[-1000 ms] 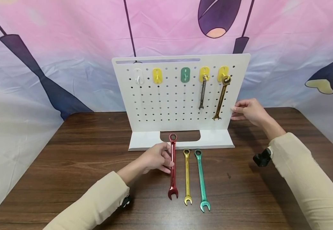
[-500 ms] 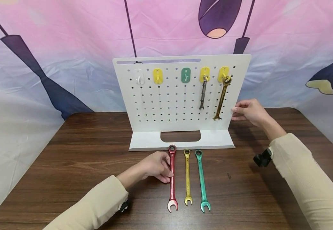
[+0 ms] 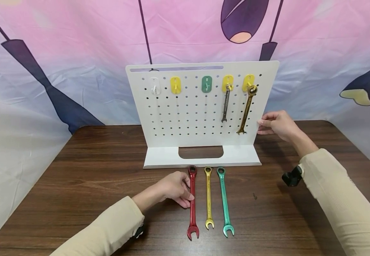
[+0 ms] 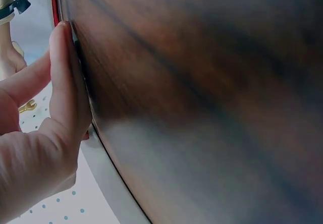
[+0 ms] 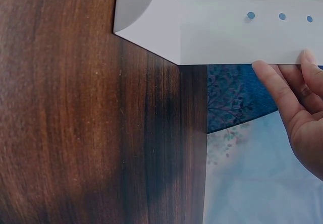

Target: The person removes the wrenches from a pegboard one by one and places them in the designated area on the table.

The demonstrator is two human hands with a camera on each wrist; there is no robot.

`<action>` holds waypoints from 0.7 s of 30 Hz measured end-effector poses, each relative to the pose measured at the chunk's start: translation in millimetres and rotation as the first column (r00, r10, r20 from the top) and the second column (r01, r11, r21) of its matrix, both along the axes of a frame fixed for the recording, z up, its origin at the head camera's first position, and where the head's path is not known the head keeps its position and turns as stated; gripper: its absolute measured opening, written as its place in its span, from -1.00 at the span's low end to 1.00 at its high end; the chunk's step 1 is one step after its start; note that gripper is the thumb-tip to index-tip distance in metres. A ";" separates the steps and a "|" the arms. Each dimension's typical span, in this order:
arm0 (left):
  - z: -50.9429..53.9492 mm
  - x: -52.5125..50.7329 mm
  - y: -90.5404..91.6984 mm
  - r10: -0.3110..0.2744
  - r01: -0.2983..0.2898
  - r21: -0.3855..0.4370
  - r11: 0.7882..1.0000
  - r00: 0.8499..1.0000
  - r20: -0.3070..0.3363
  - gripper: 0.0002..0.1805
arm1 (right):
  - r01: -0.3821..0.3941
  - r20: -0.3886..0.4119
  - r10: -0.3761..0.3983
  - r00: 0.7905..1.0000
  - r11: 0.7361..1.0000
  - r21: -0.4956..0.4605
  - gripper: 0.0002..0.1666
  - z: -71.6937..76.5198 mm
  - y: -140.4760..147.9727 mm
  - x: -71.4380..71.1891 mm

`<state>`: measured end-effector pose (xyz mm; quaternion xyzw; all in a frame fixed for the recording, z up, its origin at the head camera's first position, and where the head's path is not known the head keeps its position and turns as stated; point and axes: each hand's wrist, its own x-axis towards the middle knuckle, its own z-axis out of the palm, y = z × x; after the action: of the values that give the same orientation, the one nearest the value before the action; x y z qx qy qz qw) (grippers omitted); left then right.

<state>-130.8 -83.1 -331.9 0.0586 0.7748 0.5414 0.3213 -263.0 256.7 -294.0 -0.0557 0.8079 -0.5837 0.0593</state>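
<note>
In the head view my left hand [image 3: 178, 190] pinches the red combination wrench [image 3: 192, 213] by its shaft, from the left side. That wrench lies in line with the yellow wrench [image 3: 208, 199] and the green wrench [image 3: 225, 202], ring ends toward the board. In the left wrist view the left fingers reach down along the tabletop and hide most of the red wrench [image 4: 54, 2]. My right hand [image 3: 277, 124] holds the right edge of the white pegboard [image 3: 188, 117], thumb on the front face, as the right wrist view also shows.
Several hooks run across the board's top: a white hook [image 3: 155, 86], a yellow hook [image 3: 175, 85] and a green hook [image 3: 206, 84] carry nothing. On the right hang a small silver wrench [image 3: 226, 105] and a bronze wrench [image 3: 246, 112]. A printed cloth [image 3: 185, 32] hangs behind the table [image 3: 92, 170].
My left hand has moved toward me with the red wrench, whose ring end has left the board's base and now lines up with the other two. The right hand has stayed in place.
</note>
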 end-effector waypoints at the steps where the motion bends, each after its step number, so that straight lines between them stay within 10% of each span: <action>1: 0.3 0.3 0.3 0.002 -0.002 -0.002 1.000 1.000 0.000 -0.74 | -0.001 0.001 0.001 1.000 1.000 -0.001 -0.75 0.3 0.0 0.1; 21: 5.1 2.2 5.2 0.053 -0.055 -0.059 0.997 0.998 -0.042 -0.68 | -0.006 0.006 0.006 1.000 1.000 -0.008 -0.76 1.9 -0.3 0.7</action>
<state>-128.6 -77.9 -326.8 0.0387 0.7983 0.5250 0.2926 -262.3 256.4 -292.1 -0.0566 0.8053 -0.5867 0.0635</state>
